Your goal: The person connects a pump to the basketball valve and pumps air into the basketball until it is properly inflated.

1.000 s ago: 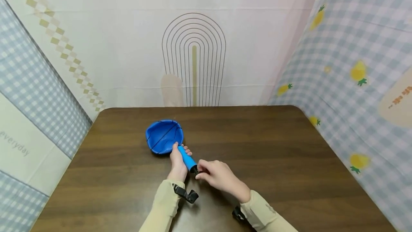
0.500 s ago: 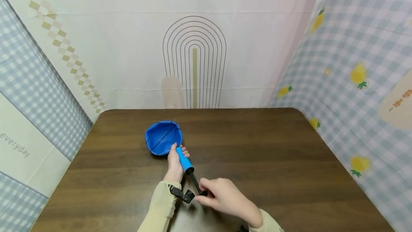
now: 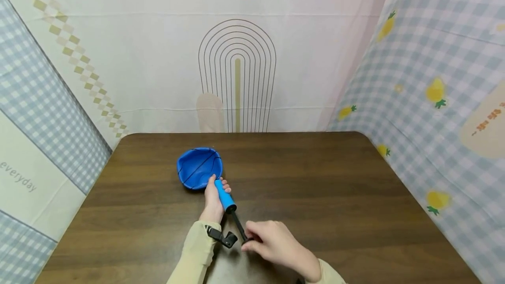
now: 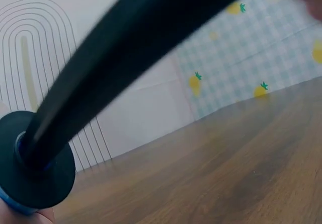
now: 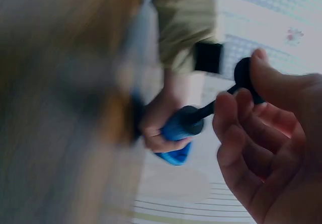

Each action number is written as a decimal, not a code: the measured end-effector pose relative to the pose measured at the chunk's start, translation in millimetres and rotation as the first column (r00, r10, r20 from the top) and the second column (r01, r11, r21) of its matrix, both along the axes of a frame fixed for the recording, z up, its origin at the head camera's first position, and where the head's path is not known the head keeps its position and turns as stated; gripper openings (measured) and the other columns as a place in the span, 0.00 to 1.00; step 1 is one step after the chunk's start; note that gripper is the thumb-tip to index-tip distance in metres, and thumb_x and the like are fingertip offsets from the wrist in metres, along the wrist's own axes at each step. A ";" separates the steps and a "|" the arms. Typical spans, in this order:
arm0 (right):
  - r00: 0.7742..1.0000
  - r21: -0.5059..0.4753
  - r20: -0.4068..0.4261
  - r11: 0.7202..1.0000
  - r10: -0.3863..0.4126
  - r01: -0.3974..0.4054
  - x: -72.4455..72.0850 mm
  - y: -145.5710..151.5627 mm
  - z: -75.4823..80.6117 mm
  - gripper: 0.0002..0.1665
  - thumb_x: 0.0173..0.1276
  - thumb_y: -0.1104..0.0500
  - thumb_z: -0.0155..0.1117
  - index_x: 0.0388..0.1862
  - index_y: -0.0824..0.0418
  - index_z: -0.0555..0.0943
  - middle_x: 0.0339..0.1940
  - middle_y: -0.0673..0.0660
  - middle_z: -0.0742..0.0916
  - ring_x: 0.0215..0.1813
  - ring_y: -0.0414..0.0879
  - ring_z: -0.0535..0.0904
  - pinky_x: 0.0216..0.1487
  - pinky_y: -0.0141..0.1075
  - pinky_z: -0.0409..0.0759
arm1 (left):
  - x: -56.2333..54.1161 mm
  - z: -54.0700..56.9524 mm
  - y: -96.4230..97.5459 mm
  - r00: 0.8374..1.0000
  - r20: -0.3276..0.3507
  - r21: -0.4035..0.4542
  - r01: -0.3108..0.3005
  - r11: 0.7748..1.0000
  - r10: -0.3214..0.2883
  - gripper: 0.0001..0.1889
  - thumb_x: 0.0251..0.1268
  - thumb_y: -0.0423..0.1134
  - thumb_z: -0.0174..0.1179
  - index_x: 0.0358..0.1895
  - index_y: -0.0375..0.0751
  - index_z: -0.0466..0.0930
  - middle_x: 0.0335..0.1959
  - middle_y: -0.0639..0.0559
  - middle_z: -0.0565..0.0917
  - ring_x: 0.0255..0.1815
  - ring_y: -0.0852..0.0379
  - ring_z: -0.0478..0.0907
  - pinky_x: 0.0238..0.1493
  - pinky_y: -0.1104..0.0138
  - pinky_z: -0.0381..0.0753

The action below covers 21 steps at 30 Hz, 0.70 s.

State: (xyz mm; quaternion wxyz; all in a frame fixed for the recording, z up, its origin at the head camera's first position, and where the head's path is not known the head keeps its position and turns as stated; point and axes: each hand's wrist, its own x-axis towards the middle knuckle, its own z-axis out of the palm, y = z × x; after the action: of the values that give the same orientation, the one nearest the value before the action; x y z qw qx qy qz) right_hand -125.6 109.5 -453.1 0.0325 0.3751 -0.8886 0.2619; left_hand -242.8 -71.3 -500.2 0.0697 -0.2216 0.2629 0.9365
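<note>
A slack blue ball (image 3: 198,166) with black lines, its top sunk in like a bowl, lies on the table left of centre. My left hand (image 3: 212,198) grips the blue barrel of a small hand pump (image 3: 225,194), whose far end meets the ball's near edge. From the barrel a long black rod (image 3: 238,225) sticks out towards me; it crosses the left wrist view large and dark. At its end is a black handle (image 5: 244,75), pinched between the thumb and fingers of my right hand (image 3: 272,240). The pump's tip is hidden behind the left hand.
The brown wooden table (image 3: 315,179) runs back to a white printed cloth (image 3: 165,69). Checked cloths hang at both sides. A black strap mount (image 3: 222,236) sits on the left wrist, close beside the pump rod.
My right hand has drawn the handle back towards me, so the rod now shows at length outside the barrel. The left hand has shifted slightly left and still grips the pump.
</note>
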 end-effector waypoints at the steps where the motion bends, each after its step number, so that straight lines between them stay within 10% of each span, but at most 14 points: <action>1: 1.000 0.004 0.003 1.000 -0.019 0.019 -5.7 -1.7 -1.8 0.18 0.58 0.48 0.71 0.25 0.50 0.69 0.16 0.39 0.66 0.19 0.26 0.56 0.21 0.19 0.53 | -0.3 -0.5 0.2 1.000 0.003 0.004 -0.004 1.000 0.004 0.14 0.79 0.48 0.36 0.37 0.42 0.60 0.19 0.56 0.65 0.17 0.65 0.61 0.17 0.78 0.64; 10: 0.995 0.014 0.005 0.995 -0.099 0.099 -48.0 -23.5 -13.1 0.17 0.58 0.48 0.71 0.25 0.50 0.70 0.17 0.40 0.66 0.18 0.29 0.58 0.18 0.24 0.53 | 1.4 -4.9 3.3 1.000 0.016 0.019 -0.020 1.000 0.020 0.15 0.79 0.49 0.37 0.36 0.42 0.60 0.20 0.56 0.65 0.17 0.65 0.61 0.18 0.78 0.65; 21: 0.993 0.029 0.073 0.996 -0.091 0.089 -28.5 -24.2 -11.1 0.14 0.71 0.44 0.56 0.39 0.53 0.75 0.19 0.42 0.77 0.20 0.26 0.66 0.22 0.21 0.65 | -4.5 -2.3 -4.0 1.000 -0.005 0.030 0.017 0.999 -0.017 0.15 0.78 0.49 0.37 0.37 0.42 0.60 0.20 0.56 0.65 0.17 0.65 0.60 0.17 0.77 0.64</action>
State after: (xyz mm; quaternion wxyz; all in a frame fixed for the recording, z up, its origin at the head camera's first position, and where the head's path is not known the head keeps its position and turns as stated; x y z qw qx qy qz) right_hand -154.0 85.4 -464.2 0.0063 0.3250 -0.9085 0.2626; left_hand -247.3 -75.3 -502.5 0.0805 -0.2162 0.2510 0.9401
